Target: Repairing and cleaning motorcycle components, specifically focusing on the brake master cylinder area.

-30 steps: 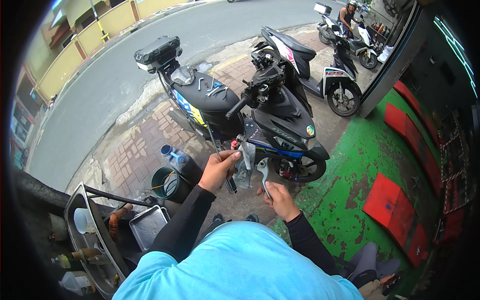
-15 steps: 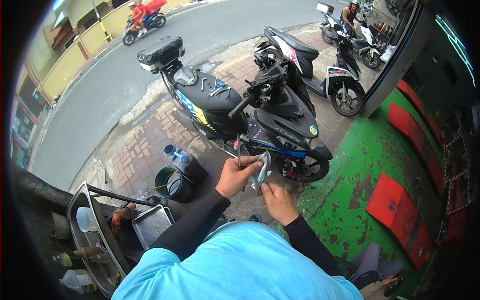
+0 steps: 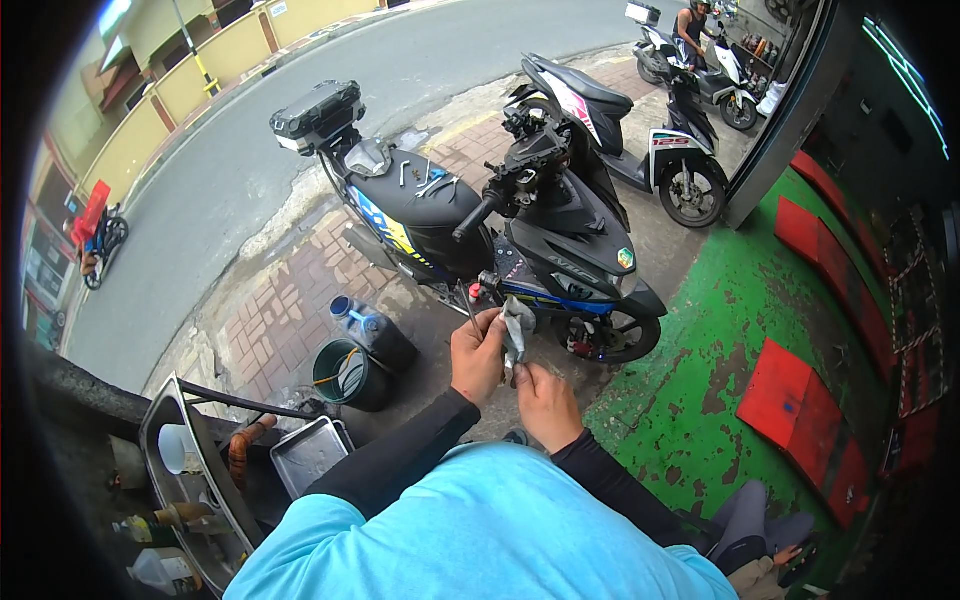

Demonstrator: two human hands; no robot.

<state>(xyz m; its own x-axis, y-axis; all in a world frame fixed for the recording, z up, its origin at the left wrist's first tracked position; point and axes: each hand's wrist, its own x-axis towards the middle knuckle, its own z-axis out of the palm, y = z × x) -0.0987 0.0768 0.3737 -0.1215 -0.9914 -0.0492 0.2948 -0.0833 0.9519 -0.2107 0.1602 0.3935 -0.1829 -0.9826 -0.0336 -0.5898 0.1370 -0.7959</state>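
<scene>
Both hands are in front of my chest, close to the front of a black scooter (image 3: 585, 255). My left hand (image 3: 477, 358) has its fingers closed on a crumpled grey cloth (image 3: 518, 322). A thin dark rod-like piece (image 3: 474, 312) rises beside the left fingers; whether they grip it is unclear. Just below the cloth, my right hand (image 3: 550, 408) pinches a small greyish piece (image 3: 514, 368) at the cloth's lower end, too small to name. Behind the left hand, a small red part (image 3: 475, 292) shows near the scooter. Several wrenches (image 3: 432, 183) lie on the scooter's seat (image 3: 415, 200).
Left of me stand a dark bucket (image 3: 325, 372), a dark jug (image 3: 375, 335), a metal tray (image 3: 308, 455) and a sink (image 3: 165, 400) with bottles. Red ramps (image 3: 805, 430) lie on the green floor at right. A seated person's legs (image 3: 745, 520) show low right. Other scooters (image 3: 640, 150) stand behind.
My hands have drawn slightly closer together, and the cloth has shifted a little left. On the road, a red-clad rider's motorcycle has moved from the upper left to the far left.
</scene>
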